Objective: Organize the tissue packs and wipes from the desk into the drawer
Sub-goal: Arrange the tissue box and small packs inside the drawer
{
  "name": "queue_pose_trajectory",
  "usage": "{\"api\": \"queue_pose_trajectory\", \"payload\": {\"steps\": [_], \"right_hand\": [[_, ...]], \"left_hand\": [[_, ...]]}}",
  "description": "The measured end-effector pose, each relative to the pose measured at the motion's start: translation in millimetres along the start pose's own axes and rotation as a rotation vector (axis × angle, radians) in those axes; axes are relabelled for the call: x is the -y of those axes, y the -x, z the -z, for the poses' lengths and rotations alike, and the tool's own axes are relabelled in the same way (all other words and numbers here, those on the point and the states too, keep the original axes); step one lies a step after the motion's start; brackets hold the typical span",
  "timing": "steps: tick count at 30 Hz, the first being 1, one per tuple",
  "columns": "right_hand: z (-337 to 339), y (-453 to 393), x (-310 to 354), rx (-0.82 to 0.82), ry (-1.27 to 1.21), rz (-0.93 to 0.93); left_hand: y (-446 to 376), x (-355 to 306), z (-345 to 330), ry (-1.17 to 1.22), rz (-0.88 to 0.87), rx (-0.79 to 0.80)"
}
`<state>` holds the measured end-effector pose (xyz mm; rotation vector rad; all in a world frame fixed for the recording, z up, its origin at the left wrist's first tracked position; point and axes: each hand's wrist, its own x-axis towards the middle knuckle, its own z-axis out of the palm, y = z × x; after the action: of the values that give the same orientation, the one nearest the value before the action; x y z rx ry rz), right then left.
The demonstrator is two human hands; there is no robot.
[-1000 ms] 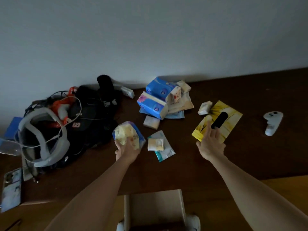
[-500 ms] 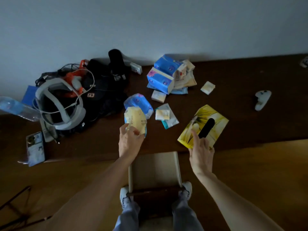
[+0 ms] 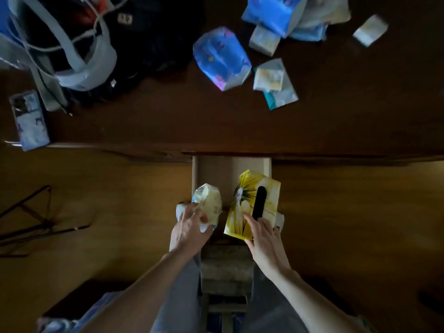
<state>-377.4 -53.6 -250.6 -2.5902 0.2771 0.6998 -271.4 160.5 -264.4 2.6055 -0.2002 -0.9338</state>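
Yellow tissue box (image 3: 253, 204) and pale pack (image 3: 208, 204), just carried off the desk (image 3: 168, 126), are being lowered into the drawer (image 3: 217, 168), right hand (image 3: 263, 234) and left hand (image 3: 189, 230) fingers pinching each.

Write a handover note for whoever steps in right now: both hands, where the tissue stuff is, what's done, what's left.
Left hand: holding a pale yellow tissue pack above the left edge of the open drawer.
Right hand: gripping the yellow flower-print tissue box over the drawer's right side.
Done: both items are off the desk; neither is released yet. The visible part of the drawer looks empty.
Left: set these two down, then fetch the blue tissue pack, the small packs beside it, the blue pile at the top edge and the small white pack.
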Motion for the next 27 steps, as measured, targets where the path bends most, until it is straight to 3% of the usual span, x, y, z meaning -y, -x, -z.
{"api": "queue_pose_trajectory", "payload": {"steps": [4,8,14,19,23,27], "right_hand": [[-58.5,-54.1,-40.3,0.170,-0.060,0.049],[-109.2,-126.4,-85.5,0.263,-0.066,0.091],[-192.6,-218.8,-137.7,0.177,-0.020,0.127],[-259.4,-283.3,-156.7,0.087,0.086,0.257],[-310.0,-322.5,-153.7,0.054,0.234,0.359],[-340.6,-340.1,-149.6,0.043,0.109,0.387]], "left_hand": [[-35.1,32.4,-55.4,0.008,0.094,0.001],[-104.1,54.7,-108.1,0.009,0.065,-0.033],[-210.8,102.0,-177.7,-0.084,-0.029,-0.095],[-263.2,147.7,-226.4,-0.256,-0.327,-0.262],[-292.2,183.0,-257.7,-0.272,-0.387,-0.365],[-301.6,210.0,-279.7,-0.266,-0.436,-0.418]]}}
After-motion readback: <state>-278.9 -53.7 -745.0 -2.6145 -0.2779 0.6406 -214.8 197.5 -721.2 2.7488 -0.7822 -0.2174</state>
